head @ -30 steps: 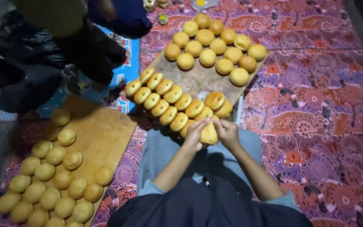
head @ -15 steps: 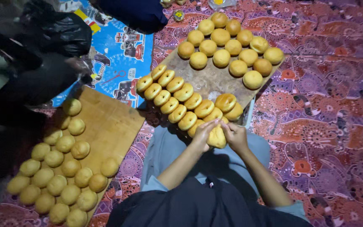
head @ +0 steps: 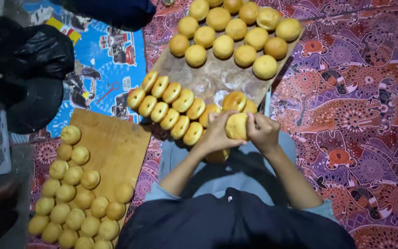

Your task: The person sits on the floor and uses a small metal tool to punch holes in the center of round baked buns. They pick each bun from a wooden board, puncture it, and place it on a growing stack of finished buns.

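The head view looks straight down on a round, golden-yellow ball of dough point(head: 236, 126) held up between both hands just above the near end of a floured wooden board point(head: 217, 78). The left hand point(head: 217, 133) wraps its fingers point(head: 215, 121) around the ball's left side, and the right hand point(head: 264, 133) presses its fingers point(head: 253, 123) against the right side, so both sets of fingers are curled and pinching the dough between them.

Judging by how things lie, the shaping is partly done. Just beyond the hands, two slanted rows of ring-shaped dough pieces with holes point(head: 171, 103) lean against one another on the board, and one more ring point(head: 234, 100) lies just behind the held ball. At the far end of the same board a cluster of plain round dough balls point(head: 236, 32) has no holes, so these appear left to do.

To the left, well apart from the hands, a second, bare wooden board point(head: 109, 147) on the floor carries many more smooth round balls point(head: 77, 193), also without holes. A purple patterned cloth point(head: 355, 106) covers the floor to the right, a blue printed mat point(head: 102, 60) lies at the upper left, and black bags point(head: 33, 74) sit beside it.
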